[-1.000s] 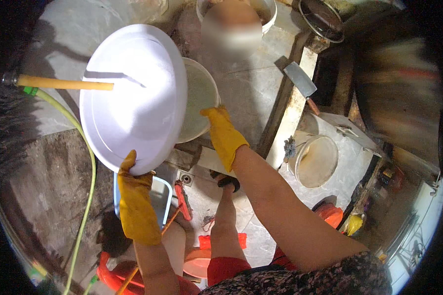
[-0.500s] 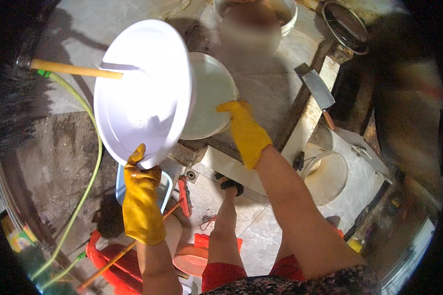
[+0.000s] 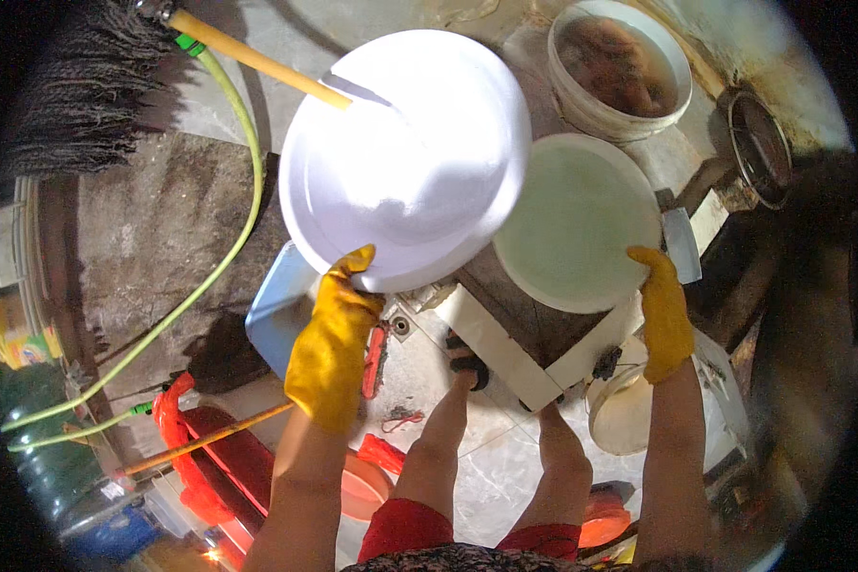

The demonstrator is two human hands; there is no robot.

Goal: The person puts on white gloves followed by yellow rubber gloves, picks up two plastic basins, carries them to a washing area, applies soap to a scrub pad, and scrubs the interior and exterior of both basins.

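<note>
My left hand [image 3: 334,334], in a yellow rubber glove, grips the near rim of a large white basin [image 3: 400,181], thumb over the inner side. The basin is tilted with its brightly lit inside showing; no contents show in it. My right hand [image 3: 664,310], also in a yellow glove, has its fingers curled over the right rim of a round pale-green-looking basin [image 3: 577,224]. That basin stands right of the white one, which overlaps its left edge. Whether it holds water is hard to tell.
A white bucket [image 3: 567,100] with brownish contents stands far right, near a round metal-rimmed pan [image 3: 761,148]. A cleaver blade [image 3: 682,246] shows beside the right basin. A blue tub [image 3: 281,305], green hose [image 3: 238,224], wooden mop handle [image 3: 257,59] and low ledge [image 3: 500,348] lie around.
Both hands and both basins have moved right in view, and the white basin faces me more. The view itself has shifted, showing more of the bucket and mop.
</note>
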